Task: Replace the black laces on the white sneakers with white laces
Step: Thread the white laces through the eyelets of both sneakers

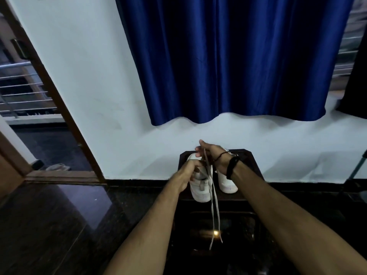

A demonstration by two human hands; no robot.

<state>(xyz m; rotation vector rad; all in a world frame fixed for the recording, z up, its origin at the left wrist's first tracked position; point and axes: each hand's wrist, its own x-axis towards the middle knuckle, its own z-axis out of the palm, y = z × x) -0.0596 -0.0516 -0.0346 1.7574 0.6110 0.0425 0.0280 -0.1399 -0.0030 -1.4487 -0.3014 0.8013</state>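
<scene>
Two white sneakers stand on a small dark stool (252,157) by the wall, heels toward me: the left sneaker (200,190) and the right sneaker (227,183). My right hand (213,155) is raised above them and holds a white lace (215,207), whose two ends hang down past the stool's front. My left hand (187,173) rests curled on the top of the left sneaker, fingers at its tongue area. Whether it pinches the lace or the shoe is unclear. A dark patch shows near the left sneaker's tongue.
A blue curtain (234,56) hangs on the white wall behind the stool. An open wooden door frame (65,120) stands at left, with a pair of sandals (58,167) beyond it. The floor (59,225) is dark and glossy.
</scene>
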